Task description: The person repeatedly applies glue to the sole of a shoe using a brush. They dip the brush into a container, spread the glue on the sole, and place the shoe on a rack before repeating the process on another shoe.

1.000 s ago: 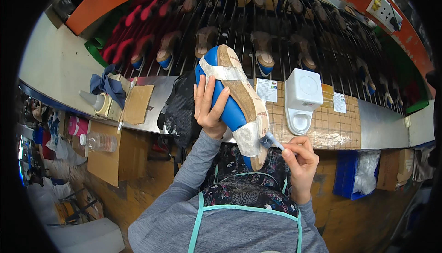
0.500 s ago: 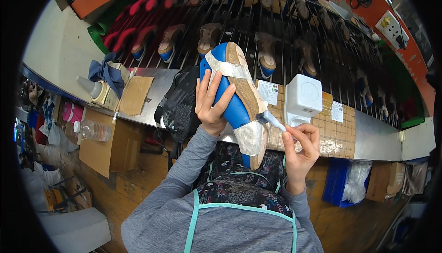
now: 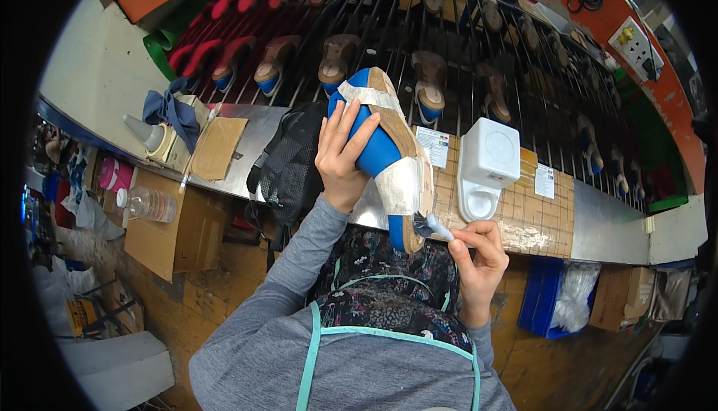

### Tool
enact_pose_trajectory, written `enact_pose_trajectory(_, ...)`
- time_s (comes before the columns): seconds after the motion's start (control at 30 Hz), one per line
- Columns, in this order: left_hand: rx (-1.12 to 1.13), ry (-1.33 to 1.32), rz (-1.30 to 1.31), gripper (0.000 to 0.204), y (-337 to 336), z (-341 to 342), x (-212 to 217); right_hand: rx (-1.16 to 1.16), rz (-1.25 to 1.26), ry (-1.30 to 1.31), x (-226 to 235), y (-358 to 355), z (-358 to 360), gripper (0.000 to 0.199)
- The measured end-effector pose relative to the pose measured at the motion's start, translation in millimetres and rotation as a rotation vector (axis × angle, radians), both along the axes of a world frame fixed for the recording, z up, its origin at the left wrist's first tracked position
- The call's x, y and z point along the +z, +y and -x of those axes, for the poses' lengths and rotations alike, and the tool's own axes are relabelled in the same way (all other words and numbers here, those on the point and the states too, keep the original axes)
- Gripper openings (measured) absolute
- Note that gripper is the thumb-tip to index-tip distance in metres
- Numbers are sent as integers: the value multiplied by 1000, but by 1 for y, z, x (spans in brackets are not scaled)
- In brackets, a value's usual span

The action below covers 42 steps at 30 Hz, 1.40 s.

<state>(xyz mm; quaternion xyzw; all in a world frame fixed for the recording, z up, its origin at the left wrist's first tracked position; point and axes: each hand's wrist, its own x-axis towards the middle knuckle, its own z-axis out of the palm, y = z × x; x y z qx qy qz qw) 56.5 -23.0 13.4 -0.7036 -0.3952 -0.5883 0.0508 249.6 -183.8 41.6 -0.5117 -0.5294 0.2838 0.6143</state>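
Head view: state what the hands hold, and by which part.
The left hand holds the blue shoe by its blue side; the right hand pinches the brush by the end of its handle.

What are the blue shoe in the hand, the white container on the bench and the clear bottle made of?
Blue shoe: smooth, soft-sheened blue, perhaps leather or imitation leather; its speckled brown band resembles cork.
White container: probably hard plastic; it's smooth, rounded and evenly white.
Clear bottle: likely plastic, since it's see-through and shiny, though glass isn't ruled out.
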Motion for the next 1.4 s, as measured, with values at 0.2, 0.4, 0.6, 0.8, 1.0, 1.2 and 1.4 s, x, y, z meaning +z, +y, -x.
enact_pose_trajectory(0.2,-3,6,51,62,1,-4,1,-35,11,41,0,-6,-4,17)
enact_pose_trajectory(0.4,1,32,83,62,-2,-7,-1,-115,-38,-75,8,5,-4,16)
enact_pose_trajectory(0.6,25,41,84,62,-2,-4,-1,-224,-140,-281,14,14,-3,16)
enact_pose_trajectory(0.8,57,57,103,62,-3,-2,0,-240,-217,-296,12,18,-1,16)
enact_pose_trajectory(1.0,45,66,200,64,-7,-4,2,-123,-229,-206,9,17,-3,16)
enact_pose_trajectory(1.2,-75,51,399,67,-18,-10,12,-84,-296,-243,17,23,-9,17)
enact_pose_trajectory(1.4,-264,38,514,67,-31,-12,22,-34,-375,-329,34,35,-18,18)
